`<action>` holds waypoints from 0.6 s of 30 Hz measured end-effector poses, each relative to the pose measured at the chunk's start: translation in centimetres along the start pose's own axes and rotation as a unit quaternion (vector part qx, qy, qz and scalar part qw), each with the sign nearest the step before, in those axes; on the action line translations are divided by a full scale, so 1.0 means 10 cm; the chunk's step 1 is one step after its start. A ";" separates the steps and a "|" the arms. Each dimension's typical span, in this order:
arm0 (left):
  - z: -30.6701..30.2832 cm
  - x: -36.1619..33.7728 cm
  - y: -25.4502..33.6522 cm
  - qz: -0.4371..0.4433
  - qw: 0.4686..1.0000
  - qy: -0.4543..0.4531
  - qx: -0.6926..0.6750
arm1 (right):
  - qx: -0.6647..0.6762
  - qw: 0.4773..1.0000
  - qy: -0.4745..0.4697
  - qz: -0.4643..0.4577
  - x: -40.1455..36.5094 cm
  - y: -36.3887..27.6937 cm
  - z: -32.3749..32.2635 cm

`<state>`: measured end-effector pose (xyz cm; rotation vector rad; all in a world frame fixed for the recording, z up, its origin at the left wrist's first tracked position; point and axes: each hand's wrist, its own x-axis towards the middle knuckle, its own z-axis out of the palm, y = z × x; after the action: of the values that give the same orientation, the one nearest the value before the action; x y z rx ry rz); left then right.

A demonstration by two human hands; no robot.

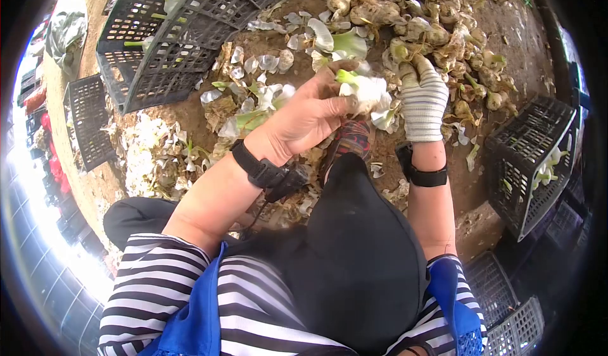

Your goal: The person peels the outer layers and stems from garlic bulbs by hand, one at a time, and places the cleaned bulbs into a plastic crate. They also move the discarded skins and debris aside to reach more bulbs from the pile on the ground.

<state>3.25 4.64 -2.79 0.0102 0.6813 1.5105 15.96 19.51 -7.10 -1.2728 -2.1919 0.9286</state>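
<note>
My left hand [310, 110] is bare and closed around a garlic bulb [364, 91] with a short green stem. The bulb's white skin is partly peeled, and loose flaps hang at its lower right. My right hand [423, 99] wears a striped white knit glove and is just right of that bulb. Its fingers stretch forward, slightly apart, to the edge of a heap of unpeeled garlic bulbs [377, 11]; the dirty fingertips are hard to tell from the bulbs. Peeled white skins [256, 63] and a broad green-white leaf [348, 44] lie beyond my left hand.
A black plastic crate [174, 46] with green-stemmed garlic stands tilted at the upper left. Another crate [529, 166] with garlic stands at the right. A thick pile of skins [158, 156] covers the ground on the left. More crates [491, 283] are at the lower right.
</note>
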 end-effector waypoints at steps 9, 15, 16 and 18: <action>-0.06 0.07 -0.04 0.073 0.993 0.002 0.094 | 0.277 0.933 -0.214 0.087 -0.26 -0.50 -0.25; -0.03 0.04 -0.02 0.067 0.997 -0.016 0.031 | 0.413 0.856 -0.194 0.241 -0.19 -0.48 -0.24; -0.07 0.04 -0.01 0.065 0.997 -0.014 0.050 | 0.400 0.874 -0.183 0.206 -0.22 -0.47 -0.23; -0.09 0.07 0.00 0.070 0.996 -0.001 0.051 | 0.386 0.891 -0.168 0.171 -0.23 -0.46 -0.21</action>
<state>2.79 4.95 -3.80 0.1395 0.7695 1.6073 15.79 16.56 -2.44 -1.1410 -1.5083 2.0316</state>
